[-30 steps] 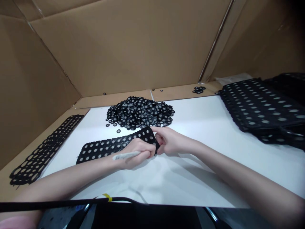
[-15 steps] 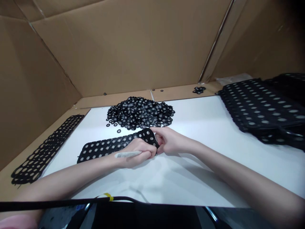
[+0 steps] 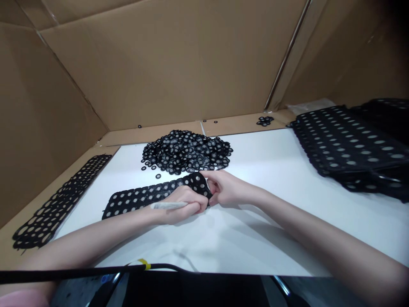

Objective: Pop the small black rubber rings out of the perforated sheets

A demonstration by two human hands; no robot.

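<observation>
A black perforated sheet (image 3: 140,196) with rows of pale round spots lies on the white board, its right end lifted slightly. My left hand (image 3: 183,204) is closed around a pen-like tool (image 3: 169,205) with a whitish handle; its tip is hidden by the fingers. This hand rests against the sheet's near right part. My right hand (image 3: 225,187) pinches the sheet's right end between thumb and fingers. Behind the sheet sits a heap of small black rings (image 3: 188,151), a few lying loose at its near left edge.
A black strip with larger holes (image 3: 64,200) lies along the left side. At right is a stack of black spotted sheets (image 3: 348,140). Cardboard walls (image 3: 185,59) stand at the back and sides. A black cable (image 3: 111,270) crosses the front edge of the white board (image 3: 271,157).
The hands and the sheet hold nearly the same pose. The tool's handle has tipped very slightly to the left, and the whole view has shifted a little.
</observation>
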